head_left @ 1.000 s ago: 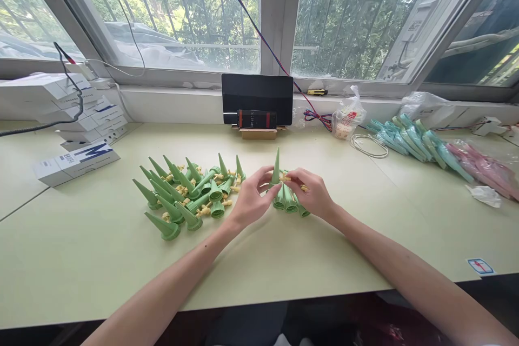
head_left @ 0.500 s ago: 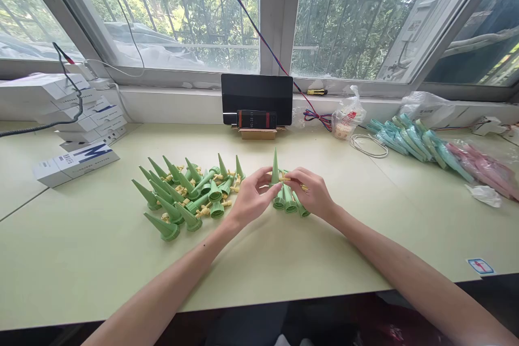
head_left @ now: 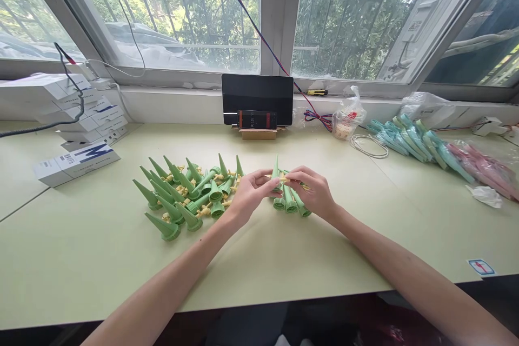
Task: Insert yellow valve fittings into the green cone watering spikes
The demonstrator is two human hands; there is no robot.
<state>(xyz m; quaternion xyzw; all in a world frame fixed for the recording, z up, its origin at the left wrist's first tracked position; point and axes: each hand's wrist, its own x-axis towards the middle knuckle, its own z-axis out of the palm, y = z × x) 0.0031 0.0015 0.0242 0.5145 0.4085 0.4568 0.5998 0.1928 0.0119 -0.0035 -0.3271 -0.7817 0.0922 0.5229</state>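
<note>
My left hand (head_left: 252,194) is closed around a green plastic cone spike (head_left: 276,165), its point up. From the other side my right hand (head_left: 315,189) pinches a small yellow plastic valve (head_left: 283,179) against the spike; the fingers hide part of the joint. Just below and between the hands lie several green spikes (head_left: 291,203), their round open ends toward me, more yellow pieces among them. Left of my left hand spreads a cluster of green spikes (head_left: 187,186) with yellow valves, some standing on their caps, others on their sides.
Stacked white boxes (head_left: 91,119) stand at the left, one box (head_left: 77,163) lying in front. A phone (head_left: 257,119) leans before a dark tablet (head_left: 258,94) at the back. To the right are a plastic bag (head_left: 348,118), a coiled cable (head_left: 368,146) and wrapped teal and pink packets (head_left: 421,140).
The spike in my left hand has dropped slightly, and my left thumb has shifted up along it. My right hand stays nearly still at the yellow valve.
</note>
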